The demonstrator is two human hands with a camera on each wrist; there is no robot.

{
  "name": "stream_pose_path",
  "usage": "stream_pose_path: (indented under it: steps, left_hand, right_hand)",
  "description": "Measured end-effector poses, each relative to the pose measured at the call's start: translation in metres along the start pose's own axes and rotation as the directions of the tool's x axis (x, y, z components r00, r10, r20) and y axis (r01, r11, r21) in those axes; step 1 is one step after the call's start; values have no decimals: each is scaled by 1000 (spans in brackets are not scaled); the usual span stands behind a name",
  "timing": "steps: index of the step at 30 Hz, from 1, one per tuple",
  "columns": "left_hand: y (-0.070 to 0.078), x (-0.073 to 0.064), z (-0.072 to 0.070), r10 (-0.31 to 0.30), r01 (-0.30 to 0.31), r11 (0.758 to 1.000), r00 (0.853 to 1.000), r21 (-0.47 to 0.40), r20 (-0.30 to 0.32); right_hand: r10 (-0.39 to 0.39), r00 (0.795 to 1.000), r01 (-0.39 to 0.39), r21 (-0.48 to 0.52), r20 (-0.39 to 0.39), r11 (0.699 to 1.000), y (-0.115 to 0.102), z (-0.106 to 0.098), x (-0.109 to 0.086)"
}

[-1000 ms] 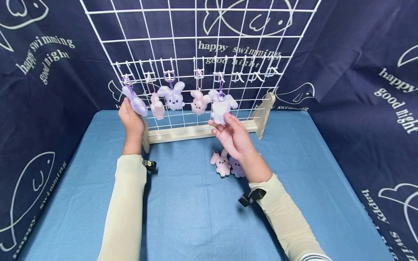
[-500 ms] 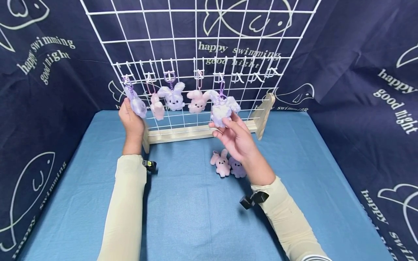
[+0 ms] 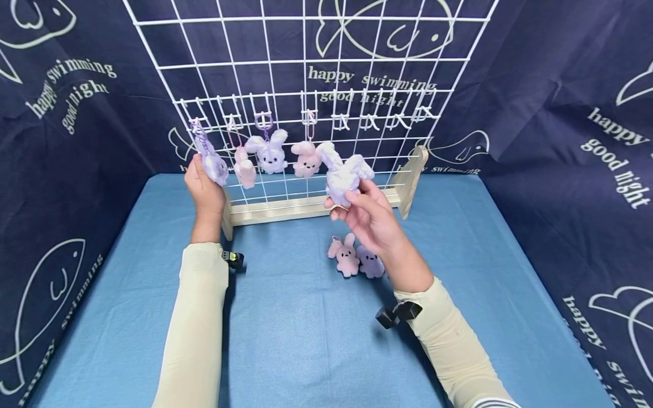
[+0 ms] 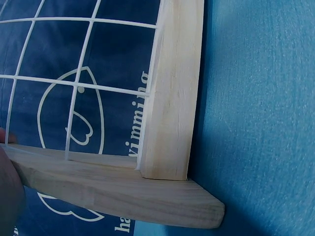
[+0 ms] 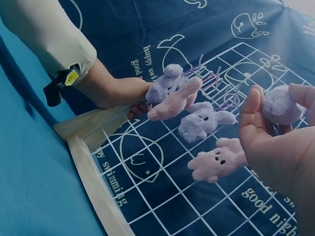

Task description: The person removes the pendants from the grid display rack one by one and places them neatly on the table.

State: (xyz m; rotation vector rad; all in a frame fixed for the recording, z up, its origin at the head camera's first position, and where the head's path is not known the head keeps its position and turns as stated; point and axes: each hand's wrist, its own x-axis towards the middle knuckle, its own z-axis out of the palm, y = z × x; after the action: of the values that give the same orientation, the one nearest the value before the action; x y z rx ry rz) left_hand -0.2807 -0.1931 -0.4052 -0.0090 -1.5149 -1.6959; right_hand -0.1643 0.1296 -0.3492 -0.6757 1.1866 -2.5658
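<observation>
- Fingers point(image 5: 252, 108) of my right hand point(image 3: 375, 221) are bent in a pinch, parted by just the width of the lavender plush bunny point(image 3: 343, 177) between them and the thumb. They grip it low on the body, I judge so that the ears and upper part stand free.
- That bunny is in the air in front of the wire rack point(image 4: 75, 84), below the fifth hook point(image 3: 340, 122) from the left and off it. In the head view no face shows on it, so its back seems turned to me.
- My left hand point(image 3: 206, 190) is at the rack's left edge, fingers apparently curled round it, though partly hidden; I read this as a brace against tugging and sway.
- Just in front of that hand hangs the leftmost bunny point(image 3: 214, 169), seen tilted; whether it touches the fingers, I cannot tell.
- Next along hang a pink bunny turned sideways point(image 3: 245, 168), a lavender one facing out point(image 3: 272, 156) and another pink one point(image 3: 306, 160). Colours alternate, one per hook, which looks deliberate and keeps the plush from crowding.
- On the table point(image 3: 296, 340), a pink bunny point(image 3: 347, 259) and a purple bunny point(image 3: 371, 263) lie side by side near my right wrist, probably put there for easy reach.
</observation>
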Motion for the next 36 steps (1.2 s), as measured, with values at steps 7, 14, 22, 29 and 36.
stream_pose_path:
  steps: [7,14,22,29,36]
  left_hand:
    - [-1,0,-1,6,-6,1000,1000,9,2]
    - [0,1,0,2,-2,1000,1000,6,4]
    - [0,1,0,1,-1,1000,1000,6,14]
    - [0,0,0,2,-2,1000,1000,0,4]
    - [1,0,0,-2,2,1000,1000,-4,5]
  right_hand:
    - [-26,1000,27,-30,12,999,-1,2,1]
    - [-12,999,8,-133,-34,991,-3,5,-1]
    - [-27,988,-19,-292,-151,956,-2,7,-5]
    - [-32,984,-56,-471,-177,880,-4,7,-3]
    - [122,964,-237,-559,-234,795,-4,4,-5]
